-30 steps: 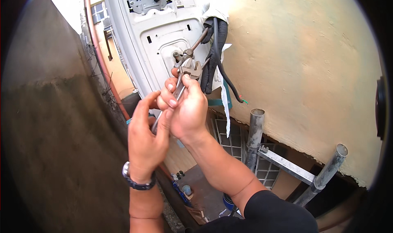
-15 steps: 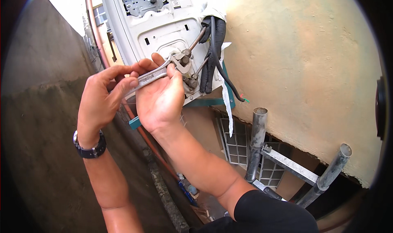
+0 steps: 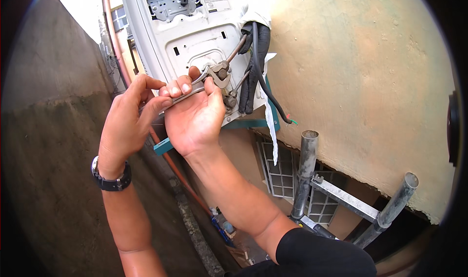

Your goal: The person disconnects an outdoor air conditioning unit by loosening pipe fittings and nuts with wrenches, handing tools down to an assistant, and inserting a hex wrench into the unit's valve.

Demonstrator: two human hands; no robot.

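Note:
A metal wrench (image 3: 189, 93) lies across both hands, its jaws set around a brass valve fitting on the white air-conditioner outdoor unit (image 3: 168, 31). My left hand (image 3: 130, 118), wearing a dark-strapped watch (image 3: 113, 180), pinches the handle's far end between thumb and fingers. Palm up, my right hand (image 3: 195, 121) curls its fingers over the handle, with the thumb beside the jaws. Whether a second wrench lies along the first, I cannot tell. A copper pipe (image 3: 238, 48) meets the gripped fitting; a lower valve (image 3: 230, 99) sits just below it.
Black insulated pipes and cable (image 3: 258, 57) hang right of the valves, beside a white tape strip (image 3: 271, 131). A teal bracket (image 3: 163, 146) supports the unit. Metal scaffold tubes (image 3: 306, 160) stand lower right. A grey wall (image 3: 53, 131) rises on the left, a beige wall (image 3: 360, 82) on the right.
Both hands and the wrench have shifted slightly right. My right fingers have folded down over the handle, and the left hand has rolled a little with it.

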